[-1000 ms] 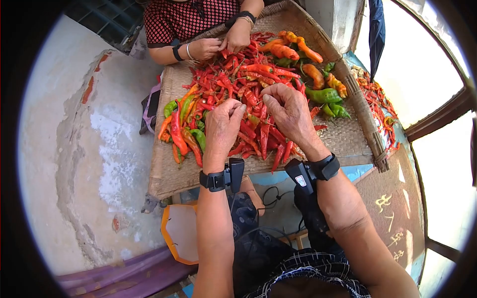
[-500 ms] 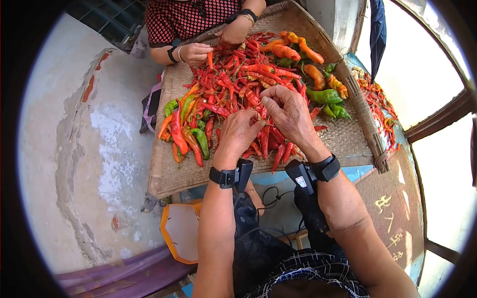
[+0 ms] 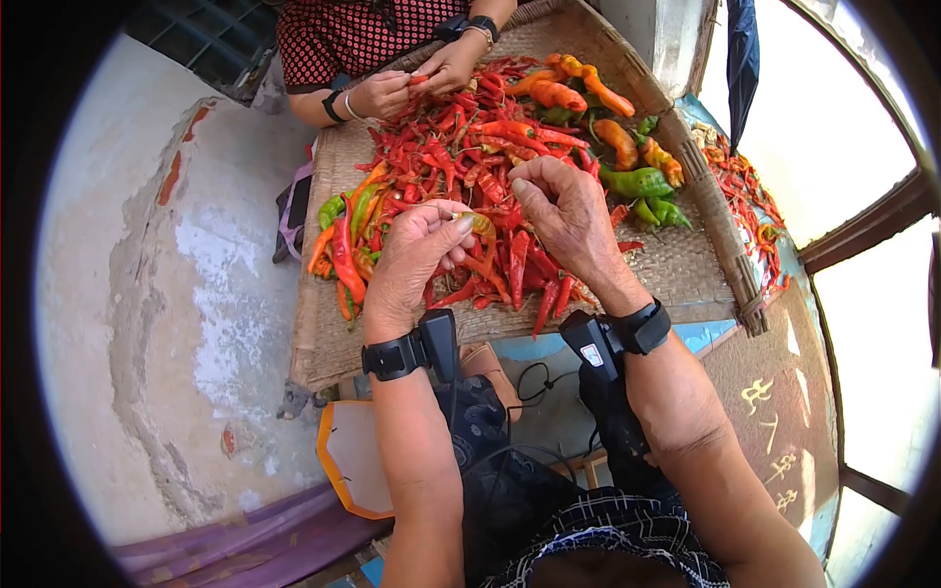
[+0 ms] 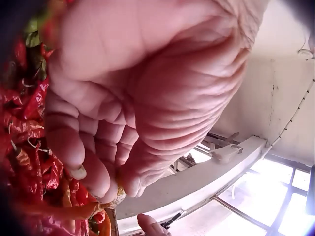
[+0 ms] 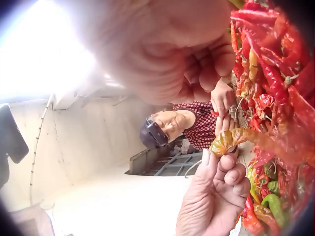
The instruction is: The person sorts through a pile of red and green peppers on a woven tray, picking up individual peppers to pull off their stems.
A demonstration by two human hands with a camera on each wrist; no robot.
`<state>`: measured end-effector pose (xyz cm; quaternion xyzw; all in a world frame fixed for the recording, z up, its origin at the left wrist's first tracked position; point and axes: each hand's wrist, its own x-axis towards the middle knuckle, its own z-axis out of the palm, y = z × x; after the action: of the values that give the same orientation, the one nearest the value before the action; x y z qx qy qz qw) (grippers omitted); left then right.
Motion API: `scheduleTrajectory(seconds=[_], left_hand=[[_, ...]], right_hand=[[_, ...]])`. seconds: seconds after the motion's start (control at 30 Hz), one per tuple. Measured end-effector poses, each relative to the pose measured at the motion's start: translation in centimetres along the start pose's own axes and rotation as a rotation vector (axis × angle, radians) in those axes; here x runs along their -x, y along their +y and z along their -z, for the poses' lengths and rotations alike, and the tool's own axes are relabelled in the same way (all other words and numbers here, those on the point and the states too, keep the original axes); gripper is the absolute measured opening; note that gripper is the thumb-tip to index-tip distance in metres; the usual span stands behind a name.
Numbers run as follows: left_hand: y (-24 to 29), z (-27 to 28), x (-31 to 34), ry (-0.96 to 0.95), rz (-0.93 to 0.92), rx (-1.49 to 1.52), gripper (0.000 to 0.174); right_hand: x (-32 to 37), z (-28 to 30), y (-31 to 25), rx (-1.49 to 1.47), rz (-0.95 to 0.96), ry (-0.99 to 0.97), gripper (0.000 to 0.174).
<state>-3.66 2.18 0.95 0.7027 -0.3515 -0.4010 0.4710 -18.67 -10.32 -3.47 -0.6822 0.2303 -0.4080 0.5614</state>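
My left hand (image 3: 410,253) pinches a curved pepper (image 3: 485,231) between thumb and fingers, near its stem end. In the right wrist view this pepper (image 5: 253,136) is yellow-green at the top and turns orange towards the tip, with a thin pale stem by the thumb. To its right, my right hand (image 3: 573,220) hovers over the red chilies with fingers curled and thumb close to the forefinger; nothing shows between them. Below both hands spreads a heap of red chilies (image 3: 461,152) on a woven tray (image 3: 676,284).
Across the tray another person's hands (image 3: 417,86) hold a small red chili. Green and orange peppers (image 3: 637,183) lie at the tray's right; mixed-colour ones (image 3: 345,257) lie at its left. More red chilies (image 3: 750,196) lie beyond the right rim. A wall (image 3: 196,294) rises at left.
My left hand went right towards my right hand, then came back left with the yellow-green pepper in its fingers. The right hand has barely moved. Across the tray, the other person's hands came together on a chili.
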Motion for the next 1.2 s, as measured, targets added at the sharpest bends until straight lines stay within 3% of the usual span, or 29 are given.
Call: scheduleTrajectory(seconds=[0.07,0.13,0.17,0.2,0.27,0.3,0.33,0.4,0.43,0.5,0.63,0.7,0.73,0.8,0.87,0.97,1.03,1.07,1.13,1.17,1.2], left_hand=[[-0.4,0.8,-1.0,-0.032,0.012,0.017,0.031],[-0.3,0.0,-2.2,0.391,-0.350,0.448,0.046],[-0.3,-0.5,-2.7,0.506,-0.392,0.521,0.059],[-1.0,-0.2,-2.9,0.506,-0.393,0.523,0.059],[-2.8,0.4,-3.5,0.373,-0.097,0.282,0.058],[-2.9,-0.5,-3.8,0.359,-0.083,0.017,0.048],[-3.2,-1.6,-4.3,0.351,-0.190,-0.333,0.035],[-3.2,-3.7,-4.0,0.265,-0.337,-0.767,0.025],[-3.6,-4.5,-4.0,0.262,-0.338,-0.765,0.025],[-4.5,-5.3,-4.1,0.308,-0.458,-1.086,0.020],[-4.1,-4.9,-3.9,0.290,-0.466,-1.051,0.018],[-3.3,-4.0,-3.5,0.203,-0.423,-0.788,0.018],[-3.1,-4.0,-3.2,0.202,-0.425,-0.793,0.018],[-2.1,-3.5,-2.9,0.099,-0.118,-0.511,0.015],[-1.8,-3.2,-2.6,0.077,-0.115,-0.551,0.015],[-1.2,-2.2,-2.2,0.168,-0.225,-0.564,0.018],[-0.2,-1.2,-2.0,0.315,-0.111,-0.248,0.026],[-0.1,-1.3,-2.3,0.323,-0.124,-0.252,0.026],[-0.5,-1.7,-3.0,0.875,-0.543,0.056,0.036],[-0.9,-0.8,-2.5,0.912,-0.495,-0.164,0.044],[-0.6,-0.3,-1.7,0.917,-0.501,-0.163,0.044]], right_hand=[[0.0,0.0,0.1,0.005,0.012,0.000,0.016],[0.0,-0.1,0.1,0.008,0.026,-0.002,0.016],[0.0,-0.1,0.1,0.000,0.021,-0.003,0.016],[0.0,0.0,0.0,-0.006,0.017,-0.005,0.016],[0.0,0.2,-0.3,0.010,-0.001,-0.007,0.016],[0.0,0.1,-0.3,0.021,-0.021,-0.005,0.016],[-0.1,0.1,-0.2,0.019,-0.020,-0.005,0.016],[-0.2,0.0,0.3,0.021,0.005,0.003,0.016],[-0.1,0.0,0.4,0.024,0.004,0.005,0.016],[0.1,-0.3,0.5,-0.037,0.050,0.010,0.016],[0.1,0.1,0.4,-0.034,0.043,0.011,0.015],[0.0,0.3,0.4,-0.035,0.032,0.014,0.015],[0.1,0.3,0.4,-0.039,0.034,0.018,0.015],[0.0,0.3,-0.1,-0.012,0.003,-0.033,0.016],[0.2,-0.1,-0.1,-0.027,0.020,-0.014,0.014],[0.3,0.0,-0.7,0.014,0.023,-0.040,0.015],[0.2,0.2,-1.1,0.034,0.027,-0.046,0.015],[0.3,0.2,-0.8,0.019,0.017,-0.051,0.015],[0.4,0.1,-0.9,0.004,0.012,-0.061,0.016],[0.4,0.1,-1.0,0.007,0.003,-0.069,0.016],[0.4,0.1,-1.0,0.010,-0.006,-0.076,0.016]])
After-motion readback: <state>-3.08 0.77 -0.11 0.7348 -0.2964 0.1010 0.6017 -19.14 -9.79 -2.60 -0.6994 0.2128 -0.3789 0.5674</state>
